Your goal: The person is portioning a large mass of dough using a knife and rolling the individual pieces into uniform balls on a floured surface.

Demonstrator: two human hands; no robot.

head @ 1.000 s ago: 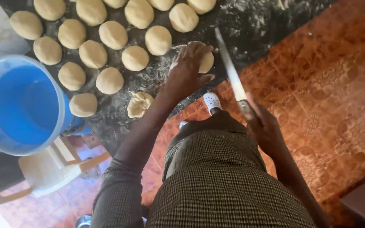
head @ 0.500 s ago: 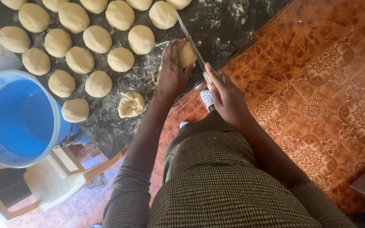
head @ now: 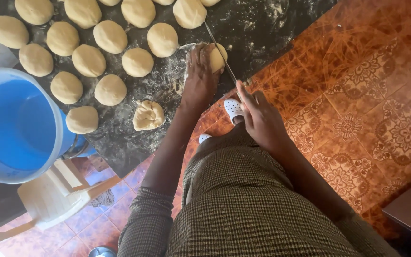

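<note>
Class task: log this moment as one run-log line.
left hand: pressing pale dough lump | right hand: long steel knife against it | surface: floured black slab

The left hand rests palm down on a lump of dough lying on the dark, floured bench. The right hand holds a long knife, grip closed around the handle, blade laid across the right side of the lump. Smooth dough balls sit in rows to the left. One rough dough piece lies apart, near the bench edge. A blue bucket stands at lower left, over a white chair.
</note>
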